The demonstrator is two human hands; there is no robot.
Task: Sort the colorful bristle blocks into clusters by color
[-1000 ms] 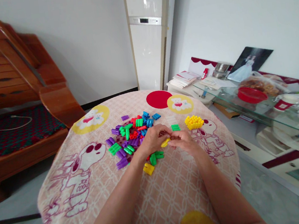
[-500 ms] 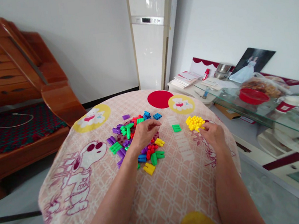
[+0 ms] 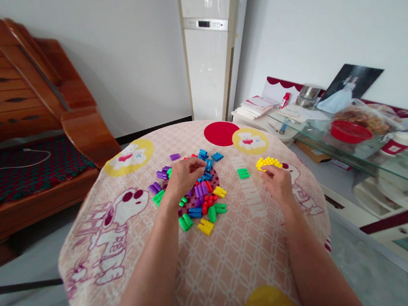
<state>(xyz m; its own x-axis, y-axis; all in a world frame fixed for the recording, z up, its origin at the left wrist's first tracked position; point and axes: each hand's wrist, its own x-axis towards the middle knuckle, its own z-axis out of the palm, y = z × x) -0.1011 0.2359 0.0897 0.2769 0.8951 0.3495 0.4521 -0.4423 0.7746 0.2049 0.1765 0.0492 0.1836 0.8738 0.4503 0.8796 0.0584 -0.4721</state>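
Over a pile of plastic building blocks hovers my left hand (image 3: 185,176), its fingers loosely curved and apart, with nothing visible in them. The pile holds purple blocks (image 3: 201,189), blue blocks (image 3: 196,213), red blocks (image 3: 209,202) and green blocks (image 3: 186,221). My right hand (image 3: 277,181) is at the near side of a cluster of yellow blocks (image 3: 270,161), thumb and fingers closed on its edge. A single green block (image 3: 243,173) lies between my hands. Two yellow blocks (image 3: 206,226) sit at the pile's near right side. My left hand covers part of the pile.
A patterned cloth covers the round table (image 3: 236,259). To the right stands a glass-topped cabinet (image 3: 314,133) with papers, a red bowl (image 3: 350,131) and a photo. A wooden bench (image 3: 84,133) is at left, a tall white appliance (image 3: 208,67) behind.
My hands have parted from a small yellow piece held between them. My right hand moved right to the yellow cluster; my left moved left over the pile. The view shifted slightly.
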